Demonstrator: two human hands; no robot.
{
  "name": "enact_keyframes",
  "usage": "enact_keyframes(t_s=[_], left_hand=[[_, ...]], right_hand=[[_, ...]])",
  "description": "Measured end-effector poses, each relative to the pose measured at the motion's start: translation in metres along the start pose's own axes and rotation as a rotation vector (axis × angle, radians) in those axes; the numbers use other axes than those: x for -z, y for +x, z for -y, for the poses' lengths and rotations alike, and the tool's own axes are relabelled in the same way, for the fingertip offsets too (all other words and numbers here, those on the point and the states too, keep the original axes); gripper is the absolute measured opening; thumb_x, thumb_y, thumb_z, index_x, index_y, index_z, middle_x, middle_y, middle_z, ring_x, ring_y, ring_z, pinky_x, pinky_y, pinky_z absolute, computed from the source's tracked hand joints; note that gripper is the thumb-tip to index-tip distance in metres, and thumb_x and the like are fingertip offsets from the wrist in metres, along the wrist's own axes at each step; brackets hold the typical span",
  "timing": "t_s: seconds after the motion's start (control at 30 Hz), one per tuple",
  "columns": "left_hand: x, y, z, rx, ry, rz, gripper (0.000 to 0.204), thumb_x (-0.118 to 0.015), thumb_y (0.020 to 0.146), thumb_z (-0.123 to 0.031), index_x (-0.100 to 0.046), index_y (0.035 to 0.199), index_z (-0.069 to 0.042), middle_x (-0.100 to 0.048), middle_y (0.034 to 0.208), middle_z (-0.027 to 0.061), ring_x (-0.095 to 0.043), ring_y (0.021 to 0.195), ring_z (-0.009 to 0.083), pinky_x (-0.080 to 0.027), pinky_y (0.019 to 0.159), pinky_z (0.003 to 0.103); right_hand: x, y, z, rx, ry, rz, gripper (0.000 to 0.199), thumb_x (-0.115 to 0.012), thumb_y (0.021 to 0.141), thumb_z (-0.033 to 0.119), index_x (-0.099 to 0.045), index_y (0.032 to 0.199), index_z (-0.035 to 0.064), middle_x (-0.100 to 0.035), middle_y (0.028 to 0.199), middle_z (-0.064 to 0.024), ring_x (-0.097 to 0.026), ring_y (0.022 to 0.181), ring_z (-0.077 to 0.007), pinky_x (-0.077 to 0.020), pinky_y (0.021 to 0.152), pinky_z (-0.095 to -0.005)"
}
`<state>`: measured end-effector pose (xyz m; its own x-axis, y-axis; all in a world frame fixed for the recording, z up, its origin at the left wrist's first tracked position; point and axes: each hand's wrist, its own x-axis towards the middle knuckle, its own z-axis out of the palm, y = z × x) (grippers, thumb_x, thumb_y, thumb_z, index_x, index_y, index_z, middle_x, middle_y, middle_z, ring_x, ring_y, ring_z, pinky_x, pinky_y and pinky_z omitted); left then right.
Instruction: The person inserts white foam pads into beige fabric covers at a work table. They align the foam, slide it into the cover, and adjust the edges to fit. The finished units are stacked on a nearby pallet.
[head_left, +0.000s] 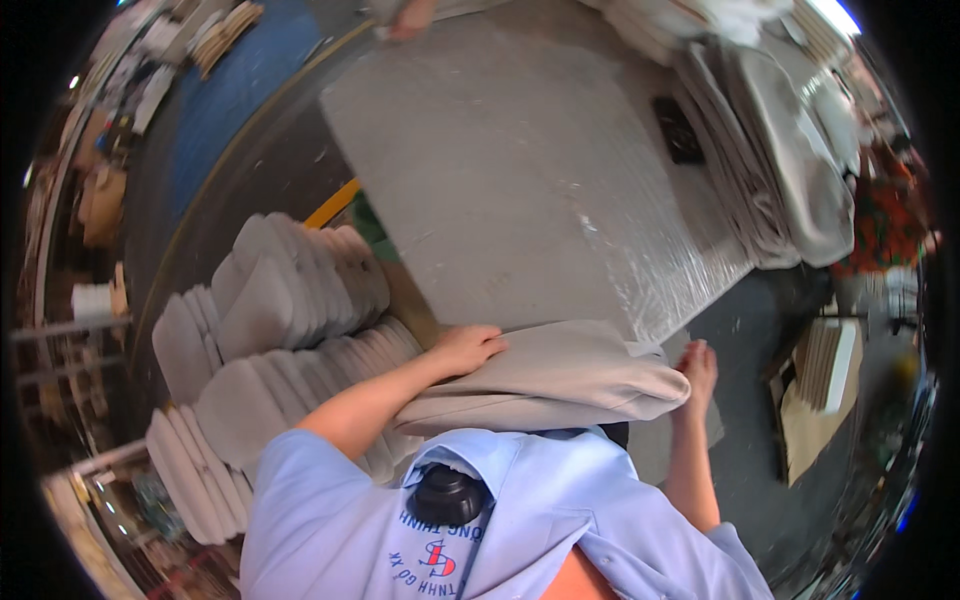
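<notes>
A beige-grey fabric cushion (560,375) with a seam and loose folds lies across the near edge of the table, close against my body. My left hand (465,350) is closed over its upper left part, fingers bent onto the fabric. At the cushion's right end, my right hand (698,375) stands with fingers stretched upward and the palm against the rounded corner. The thumb side of that hand is partly hidden. Beneath and beyond the cushion spreads the grey tabletop (480,170), with shiny clear plastic film over its right side.
Stacked grey cushions (290,290) stand close to my left arm. Folded grey covers (760,150) and a dark flat object (678,130) lie on the table's right. Another person's hand (410,18) shows at the far edge. Boards on cardboard (820,375) rest at right.
</notes>
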<state>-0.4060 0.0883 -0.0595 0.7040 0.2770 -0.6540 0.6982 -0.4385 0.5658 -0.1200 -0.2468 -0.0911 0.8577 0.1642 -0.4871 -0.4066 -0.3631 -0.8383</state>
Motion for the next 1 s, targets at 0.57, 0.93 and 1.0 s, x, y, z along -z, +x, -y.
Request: enact_keyframes(t_s=[0.57,0.93,1.0], left_hand=[[0.021,-0.086,0.092,0.039,-1.038,-0.844,0.02,-0.066,0.104,-0.026,-0.07,0.11,-0.008,-0.067,0.089,-0.0012,-0.063,0.078,0.011,-0.054,0.069,0.029],[0.088,-0.001,-0.117,-0.339,-0.798,-0.577,0.037,-0.062,0.109,-0.035,-0.057,0.128,-0.003,-0.067,0.115,0.0071,-0.06,0.107,0.0159,-0.05,0.094,0.032],[0.104,0.017,-0.135,-0.45,-0.693,-0.668,0.036,-0.059,0.111,-0.035,-0.059,0.123,-0.002,-0.069,0.107,0.0109,-0.061,0.101,0.0174,-0.05,0.091,0.032]], right_hand=[[-0.127,-0.144,0.229,0.837,-0.923,0.875,0.06,-0.092,0.075,0.017,-0.07,0.129,0.0058,-0.078,0.114,-0.0191,-0.077,0.104,-0.0341,-0.0591,0.093,-0.0425],[-0.108,-0.12,0.231,0.372,0.362,0.578,0.054,-0.088,0.083,0.005,-0.065,0.132,0.0018,-0.075,0.118,-0.0129,-0.073,0.105,-0.0252,-0.0593,0.096,-0.042],[-0.116,-0.131,0.216,0.291,0.576,0.535,0.055,-0.086,0.085,0.003,-0.062,0.134,0.0029,-0.074,0.121,-0.0124,-0.072,0.107,-0.0259,-0.0593,0.097,-0.0434]])
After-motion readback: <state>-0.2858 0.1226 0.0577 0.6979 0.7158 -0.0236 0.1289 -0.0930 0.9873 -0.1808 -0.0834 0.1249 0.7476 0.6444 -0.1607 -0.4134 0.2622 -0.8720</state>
